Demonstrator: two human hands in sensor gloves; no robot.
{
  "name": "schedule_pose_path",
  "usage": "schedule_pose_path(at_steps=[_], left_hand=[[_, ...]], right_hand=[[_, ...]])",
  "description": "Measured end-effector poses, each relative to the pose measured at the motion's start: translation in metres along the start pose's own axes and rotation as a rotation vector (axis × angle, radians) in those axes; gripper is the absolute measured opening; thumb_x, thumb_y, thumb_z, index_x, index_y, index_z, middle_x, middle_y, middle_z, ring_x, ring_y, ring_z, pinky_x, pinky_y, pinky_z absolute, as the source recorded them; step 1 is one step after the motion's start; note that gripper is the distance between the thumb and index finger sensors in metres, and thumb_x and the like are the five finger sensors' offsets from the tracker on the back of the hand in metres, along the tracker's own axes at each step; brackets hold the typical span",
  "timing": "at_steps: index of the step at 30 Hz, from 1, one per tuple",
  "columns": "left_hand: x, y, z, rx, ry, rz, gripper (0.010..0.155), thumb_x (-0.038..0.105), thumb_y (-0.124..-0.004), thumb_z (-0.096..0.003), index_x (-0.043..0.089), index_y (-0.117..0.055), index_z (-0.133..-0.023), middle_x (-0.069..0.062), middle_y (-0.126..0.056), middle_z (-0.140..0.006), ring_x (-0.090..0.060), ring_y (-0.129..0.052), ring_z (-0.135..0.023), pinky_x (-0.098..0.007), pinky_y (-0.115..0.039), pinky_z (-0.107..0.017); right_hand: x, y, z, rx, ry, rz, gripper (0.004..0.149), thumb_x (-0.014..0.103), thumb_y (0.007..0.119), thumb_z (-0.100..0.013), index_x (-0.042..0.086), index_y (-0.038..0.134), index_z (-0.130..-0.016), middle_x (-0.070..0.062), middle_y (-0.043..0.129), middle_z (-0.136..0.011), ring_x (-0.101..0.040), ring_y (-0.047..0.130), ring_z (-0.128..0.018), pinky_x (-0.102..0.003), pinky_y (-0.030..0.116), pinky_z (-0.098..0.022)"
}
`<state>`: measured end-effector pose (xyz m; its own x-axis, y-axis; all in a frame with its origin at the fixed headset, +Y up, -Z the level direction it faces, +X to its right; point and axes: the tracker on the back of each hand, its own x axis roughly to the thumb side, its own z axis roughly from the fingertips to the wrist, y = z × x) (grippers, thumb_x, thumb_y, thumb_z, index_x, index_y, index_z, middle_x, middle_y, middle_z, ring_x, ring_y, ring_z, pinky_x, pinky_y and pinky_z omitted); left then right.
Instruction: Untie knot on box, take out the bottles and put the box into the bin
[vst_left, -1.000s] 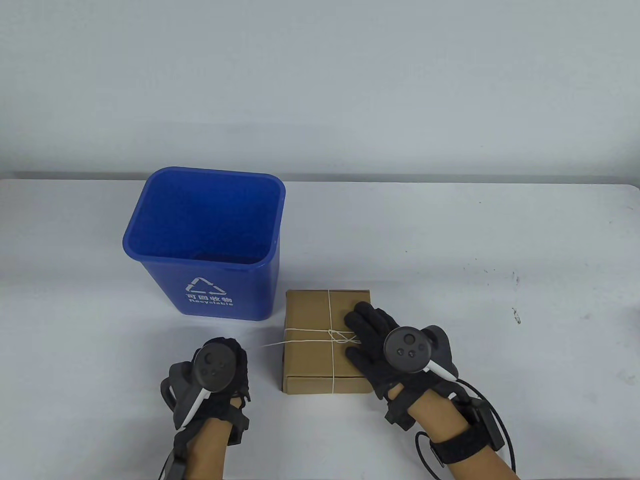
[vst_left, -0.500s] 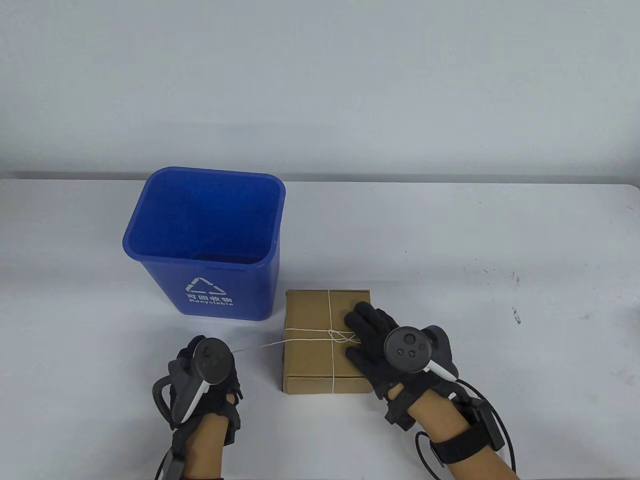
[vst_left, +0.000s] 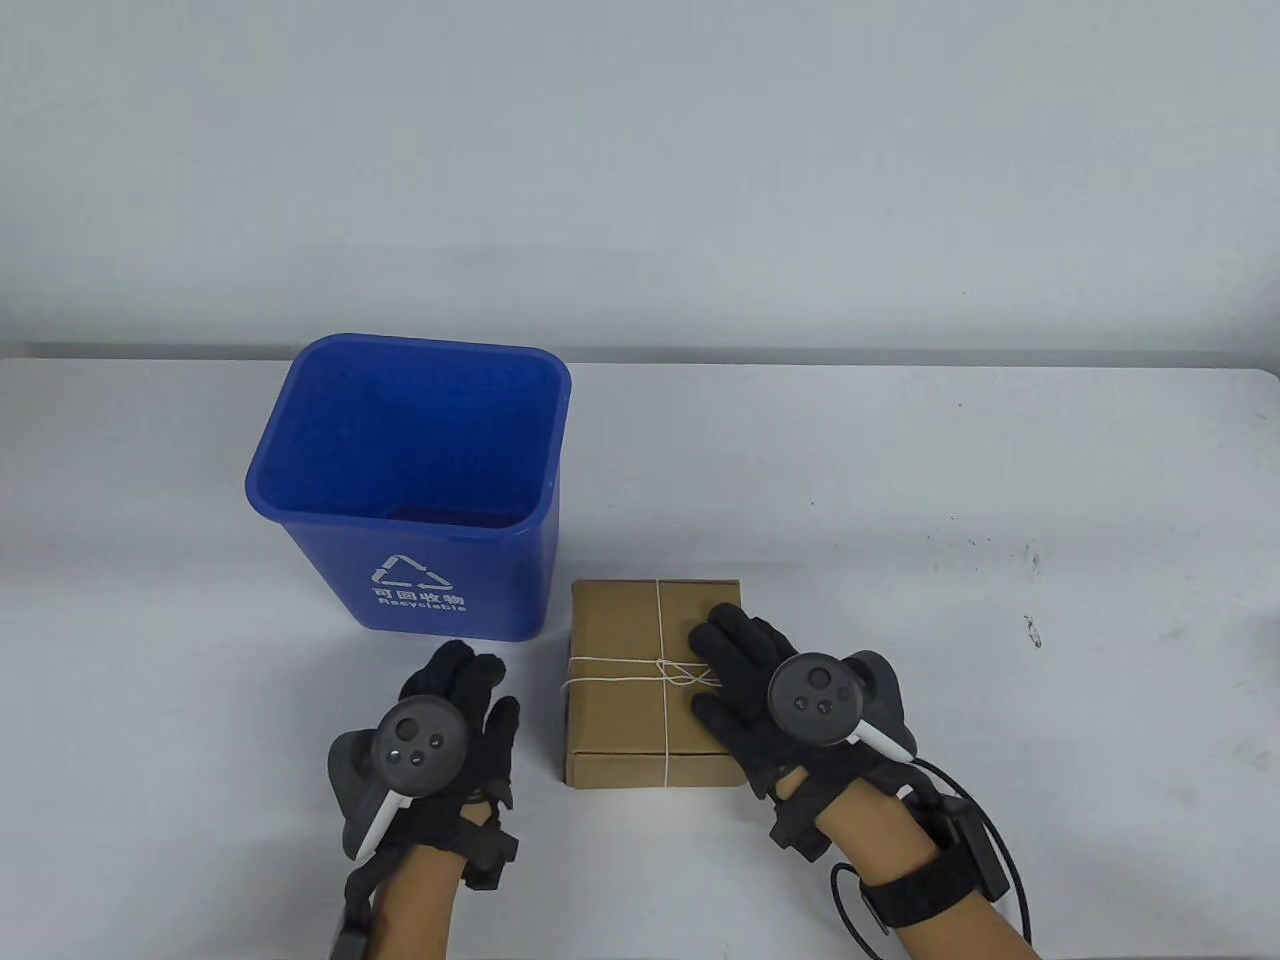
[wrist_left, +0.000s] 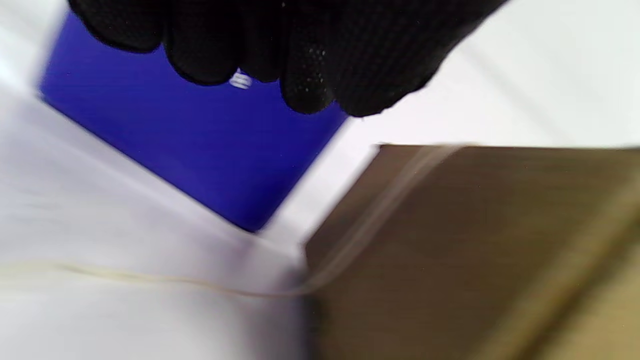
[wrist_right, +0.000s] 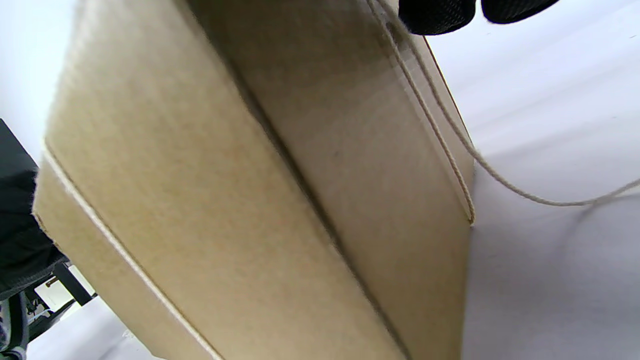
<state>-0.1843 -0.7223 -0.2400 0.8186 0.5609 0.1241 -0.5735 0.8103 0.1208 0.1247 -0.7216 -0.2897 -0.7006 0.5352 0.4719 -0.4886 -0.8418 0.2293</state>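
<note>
The table view looks down from high in front; both wrist views sit low and close (the left blurred), sharing the box (vst_left: 640, 640) between the hands.

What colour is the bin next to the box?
Blue bin with a white recycling symbol; clearest in the table view.

I see a narrow strip of bare surface (vst_left: 900, 480) between my left hand (vst_left: 440, 735) and the box (vst_left: 625, 625). The blue bin (vst_left: 410, 600) stands just beyond that hand, blocking the way ahead. Right of the box the surface lies open; my right hand (vst_left: 780, 700) covers the box's right side.
</note>
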Motion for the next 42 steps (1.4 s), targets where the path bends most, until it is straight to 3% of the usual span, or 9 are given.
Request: schedule_pose_path(at_steps=[3, 8, 18, 26, 42], left_hand=[[0.012, -0.008, -0.003, -0.005, -0.062, -0.019, 0.061, 0.034, -0.080, -0.0501, 0.012, -0.067, -0.106, -0.016, -0.053, -0.111, -0.048, -0.063, -0.099, -0.068, -0.055, -0.070], [0.012, -0.015, -0.010, -0.025, -0.060, 0.016, 0.060, 0.035, -0.080, -0.0500, 0.013, -0.070, -0.105, -0.014, -0.056, -0.111, -0.047, -0.065, -0.099, -0.069, -0.055, -0.070], [0.013, -0.017, -0.016, 0.045, -0.085, 0.043, 0.047, 0.030, -0.083, -0.0489, 0.012, -0.088, -0.091, -0.012, -0.066, -0.107, -0.044, -0.075, -0.095, -0.067, -0.060, -0.069], [0.013, -0.017, -0.016, 0.025, -0.087, 0.047, 0.044, 0.032, -0.081, -0.0489, 0.009, -0.088, -0.085, -0.010, -0.070, -0.103, -0.044, -0.077, -0.092, -0.067, -0.062, -0.067], [-0.015, -0.003, -0.013, 0.053, 0.081, -0.009, 0.043, 0.032, -0.080, -0.0491, 0.008, -0.088, -0.085, -0.011, -0.071, -0.102, -0.045, -0.077, -0.090, -0.068, -0.061, -0.066]], right_hand=[[0.000, 0.000, 0.000, 0.000, 0.000, 0.000, 0.068, 0.049, 0.058, -0.052, 0.017, 0.039, -0.108, -0.010, 0.023, -0.114, -0.061, 0.041, -0.096, -0.072, 0.042, -0.063], [0.000, 0.000, 0.000, -0.002, -0.002, 0.006, 0.068, 0.049, 0.058, -0.052, 0.017, 0.039, -0.108, -0.010, 0.023, -0.114, -0.061, 0.041, -0.096, -0.072, 0.042, -0.063], [0.001, 0.000, 0.000, 0.001, -0.003, 0.009, 0.068, 0.049, 0.057, -0.052, 0.017, 0.038, -0.108, -0.010, 0.023, -0.114, -0.061, 0.041, -0.096, -0.072, 0.042, -0.063], [0.001, 0.001, 0.000, 0.001, -0.003, 0.006, 0.068, 0.049, 0.057, -0.052, 0.017, 0.038, -0.108, -0.010, 0.023, -0.114, -0.061, 0.041, -0.096, -0.072, 0.042, -0.063], [0.000, 0.001, 0.001, 0.004, -0.004, -0.001, 0.068, 0.049, 0.057, -0.052, 0.017, 0.038, -0.108, -0.010, 0.023, -0.114, -0.061, 0.042, -0.096, -0.072, 0.043, -0.063]])
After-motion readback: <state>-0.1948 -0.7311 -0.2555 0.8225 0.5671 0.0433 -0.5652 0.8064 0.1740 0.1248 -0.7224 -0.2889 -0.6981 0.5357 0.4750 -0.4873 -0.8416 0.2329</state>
